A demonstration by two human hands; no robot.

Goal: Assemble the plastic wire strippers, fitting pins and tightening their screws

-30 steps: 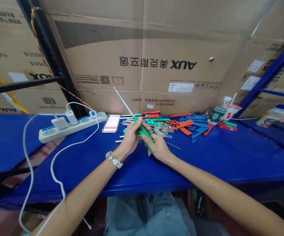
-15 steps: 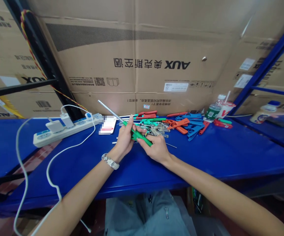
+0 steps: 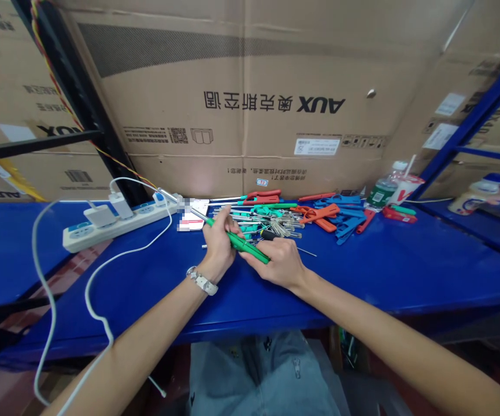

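Note:
A green long-necked lighter (image 3: 256,252) with a thin metal tube lies across both hands, its tube pointing up and left. My left hand (image 3: 220,240) is closed around the front of the green body, where the tube begins. My right hand (image 3: 282,261) grips the rear end of the lighter from the right. Just behind the hands lies a pile of metal tubes and clear plastic parts (image 3: 282,226). A short black piece (image 3: 269,235) shows right above my right hand's fingers; whether it is touched I cannot tell.
Orange casings (image 3: 320,215) and blue casings (image 3: 348,222) lie right of the pile. A green-labelled bottle (image 3: 380,193) and a cup (image 3: 407,189) stand behind them. A power strip (image 3: 102,229) with chargers and a white cable is at left. Cardboard (image 3: 167,86) closes off the back.
The lighter has tipped from a steep angle to a lower one, its tube swinging down and left. Both hands keep their hold. A black piece now shows above the right hand.

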